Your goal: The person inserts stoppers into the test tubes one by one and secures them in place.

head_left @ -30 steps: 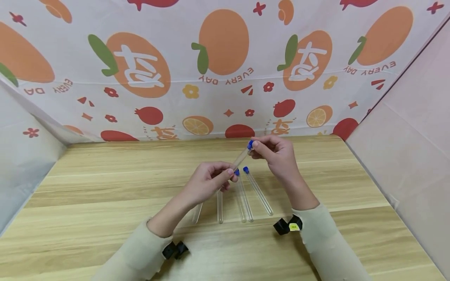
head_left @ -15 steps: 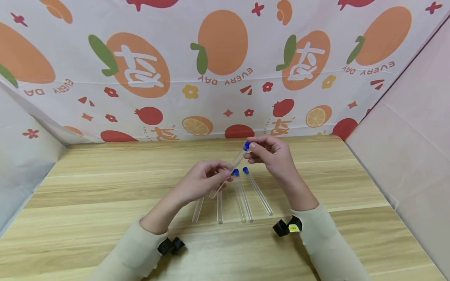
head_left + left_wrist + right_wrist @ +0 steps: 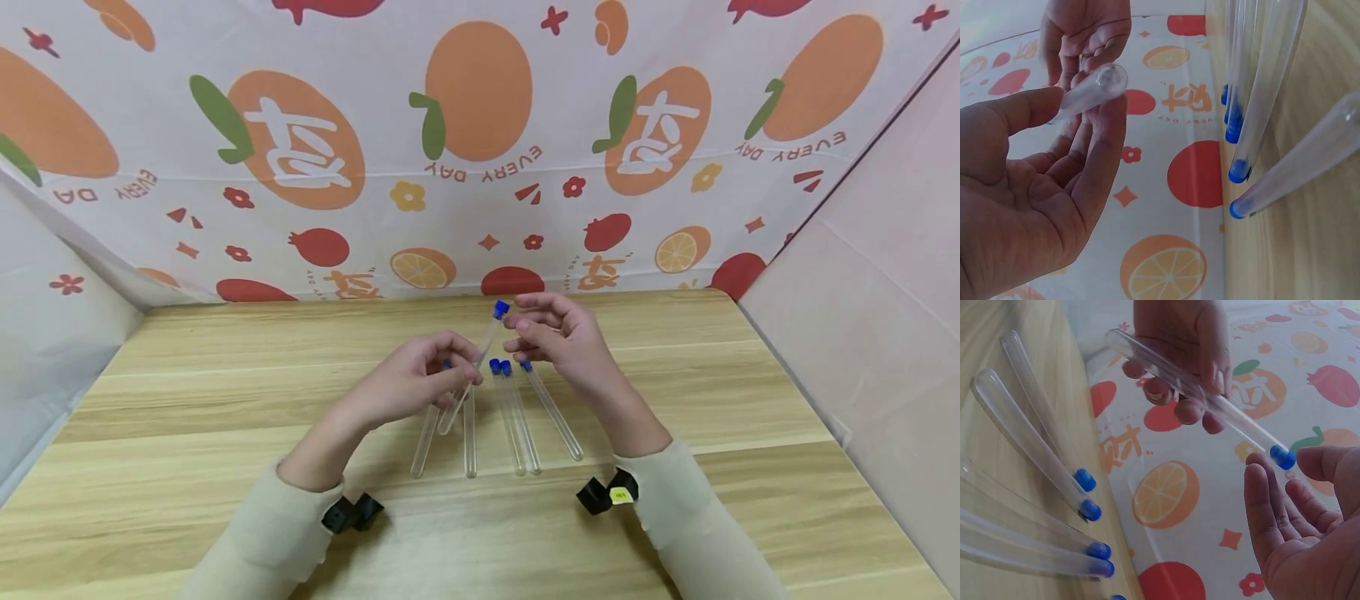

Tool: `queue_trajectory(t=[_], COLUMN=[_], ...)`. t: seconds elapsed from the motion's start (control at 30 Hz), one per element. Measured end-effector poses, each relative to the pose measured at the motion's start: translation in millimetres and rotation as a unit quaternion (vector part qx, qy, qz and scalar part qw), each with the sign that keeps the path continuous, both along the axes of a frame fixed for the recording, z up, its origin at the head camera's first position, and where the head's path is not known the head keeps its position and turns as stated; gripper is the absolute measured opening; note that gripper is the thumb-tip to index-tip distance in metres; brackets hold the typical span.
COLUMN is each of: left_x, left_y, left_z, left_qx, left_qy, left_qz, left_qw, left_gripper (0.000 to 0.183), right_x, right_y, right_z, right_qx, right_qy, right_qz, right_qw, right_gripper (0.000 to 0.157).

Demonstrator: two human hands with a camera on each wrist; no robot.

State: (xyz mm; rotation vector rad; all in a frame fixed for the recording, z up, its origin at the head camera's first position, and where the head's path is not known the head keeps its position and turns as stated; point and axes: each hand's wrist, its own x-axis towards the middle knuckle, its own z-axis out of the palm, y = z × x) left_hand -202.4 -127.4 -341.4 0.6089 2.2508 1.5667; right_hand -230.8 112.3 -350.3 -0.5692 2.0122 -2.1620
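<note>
My left hand (image 3: 408, 379) pinches a clear test tube (image 3: 489, 337) around its middle, between thumb and fingers. The tube slants above the table, its blue cap (image 3: 501, 309) up and to the right, its rounded end low on the left. Beside the cap is my right hand (image 3: 558, 337), its fingers loosely spread and gripping nothing. In the right wrist view the thumb and fingertips are right by the blue cap (image 3: 1282, 457). From the left wrist, the held tube's rounded end (image 3: 1110, 80) points at the camera.
Several more capped test tubes lie on the wooden table (image 3: 187, 417) under the hands, among them a slanted one (image 3: 555, 412) on the right and a straight one (image 3: 470, 442) nearer the left. A fruit-print cloth (image 3: 480, 192) hangs behind the table's back edge.
My right fingers have let go of the blue cap they pinched earlier. Both hands have shifted left, the tube staying in the left hand and tilting more upright.
</note>
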Motion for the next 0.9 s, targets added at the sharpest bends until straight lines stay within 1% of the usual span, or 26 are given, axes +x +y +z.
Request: queue_trajectory(t=[0.17, 0.37, 0.47, 0.57, 0.73, 0.83, 0.9], left_x=[0.5, 0.9, -0.3, -1.8, -3.4, -3.6, -4.1], left_y=[-5.0, -14.3, -19.3, -23.7, -30.2, -32.4, -33.5], left_z=[1.4, 1.6, 1.5, 1.6, 2.1, 3.5, 4.0], left_qx=[-0.014, -0.048, -0.067, -0.082, -0.106, -0.12, -0.129], left_qy=[0.007, 0.014, 0.016, 0.018, 0.021, 0.017, 0.012], left_qz=[0.02, 0.048, 0.056, 0.055, 0.05, 0.049, 0.048], left_qw=[0.9997, 0.9976, 0.996, 0.995, 0.9929, 0.9915, 0.9904], left_gripper=[0.027, 0.027, 0.027, 0.027, 0.026, 0.026, 0.027], right_x=[6.0, 14.2, 17.5, 20.5, 24.3, 26.3, 27.7], right_y=[-8.5, -22.8, -29.6, -35.2, -43.5, -47.3, -49.7], right_z=[-6.2, -17.1, -22.7, -26.5, -29.7, -30.9, -31.4], right_qx=[0.018, 0.035, 0.04, 0.037, 0.017, 0.009, 0.004], right_qy=[-0.017, -0.05, -0.062, -0.075, -0.102, -0.123, -0.14], right_qz=[0.049, 0.11, 0.127, 0.14, 0.165, 0.168, 0.163], right_qw=[0.998, 0.992, 0.989, 0.987, 0.981, 0.978, 0.977], right_gripper=[0.04, 0.044, 0.047, 0.05, 0.055, 0.056, 0.056])
